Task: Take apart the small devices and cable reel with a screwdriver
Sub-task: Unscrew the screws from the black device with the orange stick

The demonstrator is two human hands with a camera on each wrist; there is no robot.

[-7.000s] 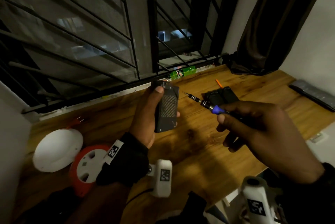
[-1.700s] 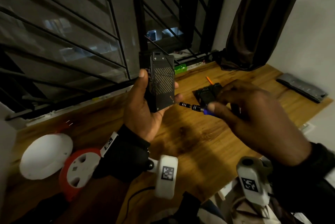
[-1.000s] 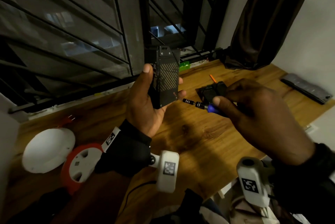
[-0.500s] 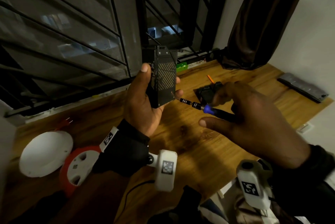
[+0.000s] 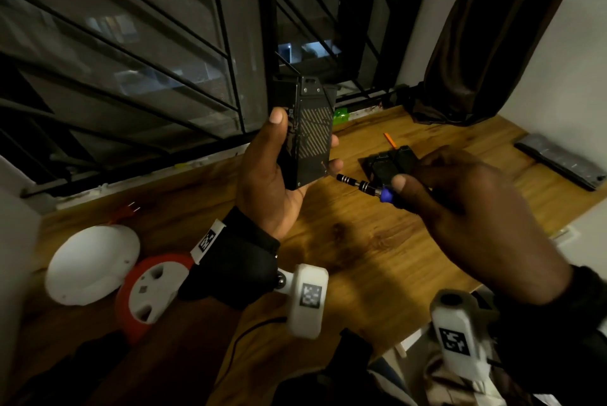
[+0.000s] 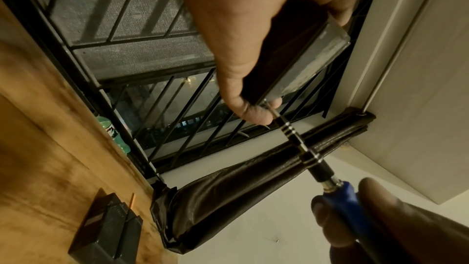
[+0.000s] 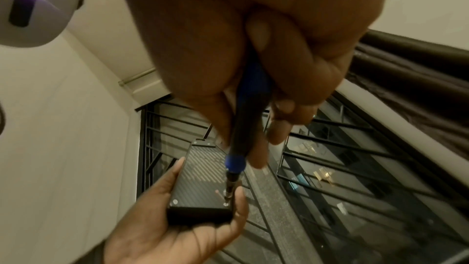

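Since 0.5 s ago, right hand (image 5: pixel 466 208) fingers re-close on screwdriver (image 5: pixel 361 184); tip at lower-right corner screw of black device (image 5: pixel 310 139), gripped upright by left hand (image 5: pixel 269 182), shaft pointing left.

I can't read a single word here. The black device (image 5: pixel 308 133) in my left hand (image 5: pixel 269 182) has pale lettering down its side edge, perhaps two characters, too blurred to make out. The green bottle (image 6: pixel 113 131), far by the window, shows an unreadable label.
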